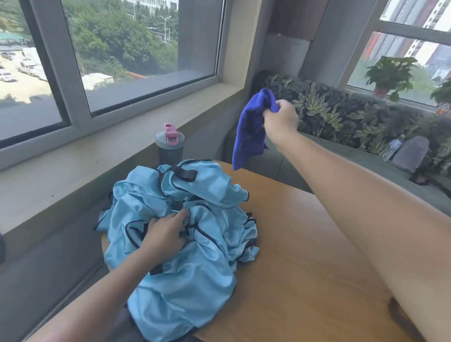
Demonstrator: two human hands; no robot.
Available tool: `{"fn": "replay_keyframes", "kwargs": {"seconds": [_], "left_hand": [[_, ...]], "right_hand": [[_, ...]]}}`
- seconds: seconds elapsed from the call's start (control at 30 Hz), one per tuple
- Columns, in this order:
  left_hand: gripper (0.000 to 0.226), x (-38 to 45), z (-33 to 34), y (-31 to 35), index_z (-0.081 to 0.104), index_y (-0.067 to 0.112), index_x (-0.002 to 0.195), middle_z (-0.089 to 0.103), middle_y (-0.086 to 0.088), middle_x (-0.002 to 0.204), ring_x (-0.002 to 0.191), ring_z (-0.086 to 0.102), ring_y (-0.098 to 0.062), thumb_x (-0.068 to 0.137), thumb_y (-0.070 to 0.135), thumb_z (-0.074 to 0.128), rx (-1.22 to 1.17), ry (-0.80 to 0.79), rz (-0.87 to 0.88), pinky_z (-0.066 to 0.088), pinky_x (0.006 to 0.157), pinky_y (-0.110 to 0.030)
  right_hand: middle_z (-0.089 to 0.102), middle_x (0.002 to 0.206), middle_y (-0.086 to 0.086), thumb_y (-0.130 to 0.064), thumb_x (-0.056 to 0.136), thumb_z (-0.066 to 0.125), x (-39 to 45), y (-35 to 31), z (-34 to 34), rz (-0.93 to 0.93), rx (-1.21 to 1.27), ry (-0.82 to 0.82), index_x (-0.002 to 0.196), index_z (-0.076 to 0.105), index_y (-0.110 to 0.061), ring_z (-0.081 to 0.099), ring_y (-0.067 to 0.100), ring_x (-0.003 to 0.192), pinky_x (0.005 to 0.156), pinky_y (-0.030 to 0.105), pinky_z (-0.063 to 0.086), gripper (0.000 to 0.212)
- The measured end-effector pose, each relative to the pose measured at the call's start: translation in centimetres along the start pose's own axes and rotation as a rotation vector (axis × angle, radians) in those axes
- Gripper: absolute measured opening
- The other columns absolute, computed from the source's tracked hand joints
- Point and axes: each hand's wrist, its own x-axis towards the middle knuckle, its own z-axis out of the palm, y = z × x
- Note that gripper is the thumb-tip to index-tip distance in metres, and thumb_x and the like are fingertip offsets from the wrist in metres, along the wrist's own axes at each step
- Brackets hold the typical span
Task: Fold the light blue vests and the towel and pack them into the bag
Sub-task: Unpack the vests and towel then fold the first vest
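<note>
Head view: right hand is pinching the blue towel in curled fingers, holding it up beyond the table's far edge — cloth hanging free. Left hand is pressing, fingers spread, on the light blue vests heaped along the table's left edge.

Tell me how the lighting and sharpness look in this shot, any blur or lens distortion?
Head view: bright daylight from the windows; wide-angle lens bows the frames and stretches the right forearm; the raised right hand and blue towel are slightly motion-blurred; the light blue vests and left hand look sharper.
</note>
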Motion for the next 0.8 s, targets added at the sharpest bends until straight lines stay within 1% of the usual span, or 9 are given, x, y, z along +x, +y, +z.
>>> {"fn": "replay_keyframes", "kwargs": {"seconds": [0.07,0.13,0.2,0.33,0.47,0.53,0.57,0.63,0.8], "left_hand": [[0.049,0.1,0.0,-0.1,0.042,0.026,0.13,0.063,0.004,0.118,0.108,0.059,-0.029,0.085,0.021,0.059,0.01,0.005,-0.011,0.035,0.09,-0.041],[0.049,0.1,0.0,-0.3,0.041,0.026,0.132,0.062,0.003,0.121,0.107,0.059,-0.03,0.086,0.021,0.059,0.022,0.023,-0.014,0.035,0.09,-0.04],[0.054,-0.3,0.0,-0.3,0.04,0.027,0.137,0.061,0.003,0.122,0.108,0.058,-0.03,0.087,0.021,0.06,0.025,0.038,0.0,0.035,0.091,-0.04],[0.053,-0.7,0.0,-1.3,0.041,0.027,0.135,0.059,0.004,0.109,0.101,0.058,-0.029,0.086,0.023,0.061,-0.012,0.059,0.015,0.038,0.09,-0.039],[0.035,-1.2,-0.8,-2.5,0.037,0.032,0.11,0.056,0.006,0.102,0.096,0.057,-0.028,0.085,0.023,0.061,-0.021,0.06,0.004,0.036,0.085,-0.038],[0.038,-1.4,-1.2,-3.1,0.042,0.029,0.117,0.058,0.005,0.108,0.098,0.057,-0.028,0.086,0.024,0.061,-0.015,0.063,-0.004,0.035,0.086,-0.038],[0.039,-1.5,-1.5,-3.4,0.043,0.028,0.121,0.059,0.005,0.109,0.099,0.057,-0.027,0.086,0.023,0.061,-0.014,0.067,-0.002,0.036,0.086,-0.038],[0.04,-1.7,-2.2,-3.8,0.045,0.028,0.122,0.059,0.006,0.11,0.101,0.058,-0.025,0.087,0.021,0.062,-0.029,0.072,0.013,0.035,0.086,-0.037],[0.036,-3.2,-4.6,-3.3,0.05,0.026,0.12,0.057,0.006,0.111,0.104,0.056,-0.024,0.089,0.026,0.067,-0.064,0.127,0.067,0.042,0.086,-0.039]], "right_hand": [[0.067,0.107,0.005,-0.016,0.088,0.059,0.2,1.7,2.5,0.06,-0.005,-0.211,0.108,0.055,-0.022,0.06,0.022,0.087,0.078,0.036,0.05,0.022],[0.061,0.118,0.01,-0.013,0.091,0.065,-0.9,4.0,4.6,0.18,-0.053,-0.531,0.127,0.047,-0.022,0.06,0.022,0.088,0.082,0.04,0.054,0.041],[0.056,0.125,0.01,-0.016,0.096,0.065,-2.9,5.9,5.9,0.195,-0.211,-0.685,0.144,0.041,-0.016,0.06,0.024,0.1,0.091,0.038,0.054,0.053],[0.064,0.123,-0.003,-0.04,0.095,0.066,-6.8,6.7,8.1,0.009,-0.192,-0.594,0.129,0.059,-0.022,0.063,0.017,0.104,0.074,0.024,0.048,0.039],[0.058,0.118,-0.008,-0.047,0.091,0.071,-10.5,7.4,9.0,-0.173,-0.331,-0.74,0.132,0.057,-0.018,0.053,0.011,0.105,0.094,0.031,0.043,0.052],[0.065,0.099,-0.003,-0.043,0.093,0.069,-11.6,7.9,9.4,-0.231,-0.403,-0.699,0.113,0.064,-0.018,0.055,0.013,0.083,0.084,0.04,0.049,0.032],[0.062,0.083,-0.003,-0.04,0.095,0.067,-11.9,7.7,9.4,-0.234,-0.392,-0.654,0.096,0.064,-0.017,0.051,0.013,0.07,0.074,0.038,0.046,0.024],[0.05,0.065,-0.004,-0.038,0.099,0.061,-12.1,6.8,9.0,-0.235,-0.361,-0.573,0.071,0.051,-0.017,0.043,0.016,0.061,0.061,0.037,0.034,0.037],[0.051,0.064,0.005,-0.037,0.105,0.047,-10.3,2.1,5.7,-0.292,-0.377,-0.428,0.065,0.04,-0.014,0.05,0.032,0.067,0.06,0.041,0.034,0.047]]}}
